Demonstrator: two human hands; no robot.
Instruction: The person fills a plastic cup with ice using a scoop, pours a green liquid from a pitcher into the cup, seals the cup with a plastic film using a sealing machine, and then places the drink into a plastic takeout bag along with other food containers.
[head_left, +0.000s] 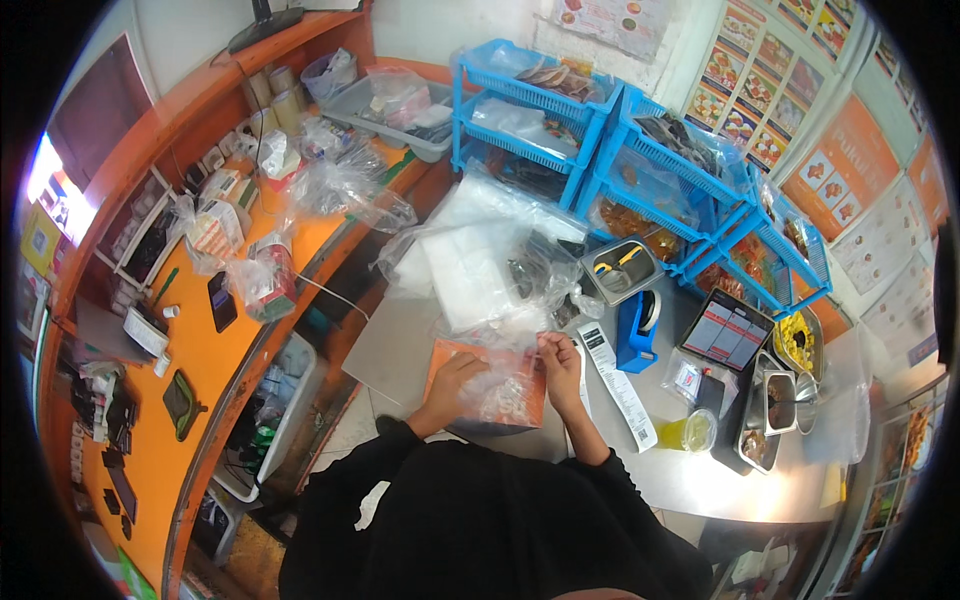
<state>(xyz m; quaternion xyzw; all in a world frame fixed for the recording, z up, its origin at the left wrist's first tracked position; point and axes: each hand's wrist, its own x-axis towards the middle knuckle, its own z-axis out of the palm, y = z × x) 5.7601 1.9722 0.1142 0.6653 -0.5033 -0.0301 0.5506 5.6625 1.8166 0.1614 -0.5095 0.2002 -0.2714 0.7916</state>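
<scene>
A clear plastic bag (504, 369) stretches between my hands over an orange box (529, 401) with white print, at the near edge of the steel counter. My right hand (562, 367) pinches the bag's upper right edge between thumb and fingers. On the other side, my left hand (456, 384) has its fingers bent over the bag, at the box's left part; the fingertips are partly blurred by the film. Just beyond lies a stack of clear and white plastic bags (469, 277). A long printed paper slip (619, 386) rests to the right of my right hand.
Right of the slip are a blue tape dispenser (637, 334), a tablet (726, 328), a lidded cup of yellow-green drink (688, 433) and steel food pans (780, 403). Yellow-handled scissors (619, 262) lie in a steel pan. Blue tiered baskets (517, 112) stand behind. An orange shelf counter (262, 225) runs along the left.
</scene>
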